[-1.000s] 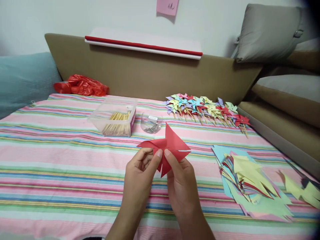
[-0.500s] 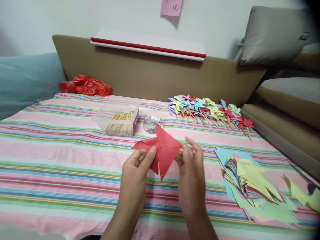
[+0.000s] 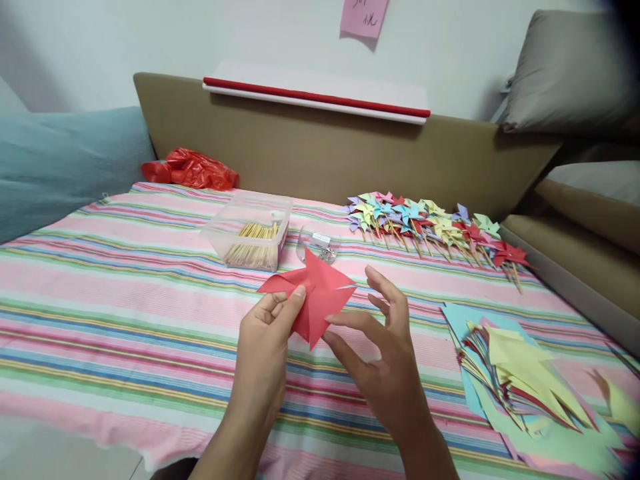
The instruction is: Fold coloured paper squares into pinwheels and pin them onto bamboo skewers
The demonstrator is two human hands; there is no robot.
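Observation:
My left hand (image 3: 267, 340) pinches a red cut paper square (image 3: 313, 293), partly folded into a pinwheel shape, thumb pressed on its middle. It is held above the striped cloth (image 3: 125, 280). My right hand (image 3: 383, 353) is just right of the paper with fingers spread; its thumb and forefinger tips come close to the paper's lower right flap. Whether they touch it I cannot tell.
A clear plastic box of wooden sticks (image 3: 253, 233) and a small clear cup of metal pins (image 3: 320, 248) stand behind the paper. A row of finished coloured pinwheels (image 3: 430, 227) lies at the back right. A stack of cut coloured papers (image 3: 525, 377) lies at right. A red plastic bag (image 3: 193, 170) sits at back left.
My right hand has let go of the red paper's right side and opened, dropping lower. The left hand keeps its pinch. The view has shifted left.

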